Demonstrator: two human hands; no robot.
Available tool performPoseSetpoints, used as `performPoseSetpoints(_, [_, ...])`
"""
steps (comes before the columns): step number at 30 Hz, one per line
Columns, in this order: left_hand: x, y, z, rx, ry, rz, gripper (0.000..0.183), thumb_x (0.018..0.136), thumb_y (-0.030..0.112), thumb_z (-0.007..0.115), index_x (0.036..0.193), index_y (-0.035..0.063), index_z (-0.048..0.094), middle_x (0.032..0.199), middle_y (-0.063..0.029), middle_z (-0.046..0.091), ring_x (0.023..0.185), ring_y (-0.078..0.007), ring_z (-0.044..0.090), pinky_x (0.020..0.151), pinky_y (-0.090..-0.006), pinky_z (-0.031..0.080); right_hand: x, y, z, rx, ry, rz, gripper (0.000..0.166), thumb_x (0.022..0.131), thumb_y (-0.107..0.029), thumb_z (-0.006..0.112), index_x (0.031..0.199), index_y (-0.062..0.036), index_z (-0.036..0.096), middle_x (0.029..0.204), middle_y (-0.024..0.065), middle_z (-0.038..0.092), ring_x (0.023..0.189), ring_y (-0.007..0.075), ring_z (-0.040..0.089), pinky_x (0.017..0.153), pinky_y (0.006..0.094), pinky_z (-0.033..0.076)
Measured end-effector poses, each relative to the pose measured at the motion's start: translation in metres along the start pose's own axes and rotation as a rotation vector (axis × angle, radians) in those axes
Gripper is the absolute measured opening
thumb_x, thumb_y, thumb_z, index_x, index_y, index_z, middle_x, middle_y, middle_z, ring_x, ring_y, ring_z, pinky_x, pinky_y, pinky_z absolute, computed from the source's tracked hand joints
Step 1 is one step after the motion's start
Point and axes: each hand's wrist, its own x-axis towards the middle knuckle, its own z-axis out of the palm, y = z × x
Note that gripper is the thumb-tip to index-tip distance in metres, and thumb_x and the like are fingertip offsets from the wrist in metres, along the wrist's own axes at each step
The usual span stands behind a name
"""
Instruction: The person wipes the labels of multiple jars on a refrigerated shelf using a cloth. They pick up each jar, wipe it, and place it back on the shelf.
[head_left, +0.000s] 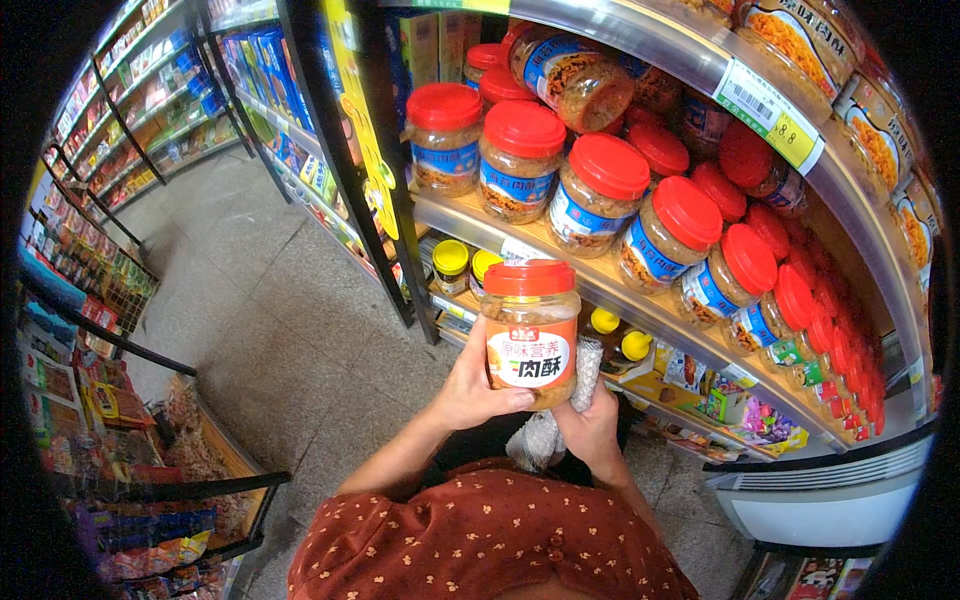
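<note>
My left hand (476, 394) grips the lower left side of a clear plastic jar (531, 337) with a red screw lid and an orange-and-white label. The jar stands upright in front of my chest and holds a brown, crumbly food. Against the jar's lower right side, my right hand (589, 424) is closed around a grey-white cloth (589, 367), whose end hangs below the jar. Whether the fingers of that hand also touch the jar is hidden. Just beyond, red-lidded jars with blue labels (517, 165) stand in a row on a shelf.
The shelf's clear front rail (480, 229) runs just behind the held jar. Yellow-lidded jars (451, 259) stand on the lower shelf. More jars (799, 45) fill the upper shelf at right. Packaged goods (112, 405) lie on a display at left, across the tiled floor (300, 337).
</note>
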Motion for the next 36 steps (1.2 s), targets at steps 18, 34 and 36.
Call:
performPoseSetpoints(18, [-0.004, -0.004, -0.004, -0.046, -0.021, -0.026, 0.095, 0.066, 0.014, 0.08, 0.137, 0.0022, 0.018, 0.123, -0.0091, 0.045, 0.114, -0.0165, 0.046, 0.096, -0.0334, 0.039, 0.0, -0.02, 0.0, -0.081, 0.054, -0.061, 0.038, 0.071, -0.006, 0.07, 0.106, 0.0003, 0.056, 0.097, 0.0158, 0.063, 0.089, 0.0282, 0.063, 0.076, 0.0356, 0.048])
performPoseSetpoints(34, [0.008, 0.033, 0.005, 0.005, 0.009, -0.062, 0.081, 0.06, 0.014, 0.083, 0.126, 0.0006, 0.039, 0.113, -0.0087, 0.058, 0.101, -0.0165, 0.057, 0.09, -0.0333, 0.046, 0.004, -0.03, -0.002, -0.173, 0.089, -0.331, 0.043, 0.067, -0.003, 0.073, 0.107, 0.0002, 0.056, 0.097, 0.0147, 0.064, 0.088, 0.0255, 0.063, 0.075, 0.0349, 0.049])
performPoseSetpoints(36, [0.011, 0.043, 0.01, 0.08, 0.032, -0.034, 0.081, 0.058, 0.014, 0.083, 0.125, 0.0002, 0.04, 0.112, -0.009, 0.058, 0.1, -0.0169, 0.057, 0.09, -0.0338, 0.046, 0.002, -0.029, -0.003, -0.127, 0.067, -0.282, 0.042, 0.069, -0.005, 0.073, 0.107, -0.0001, 0.056, 0.096, 0.0142, 0.064, 0.087, 0.0233, 0.064, 0.075, 0.0344, 0.049])
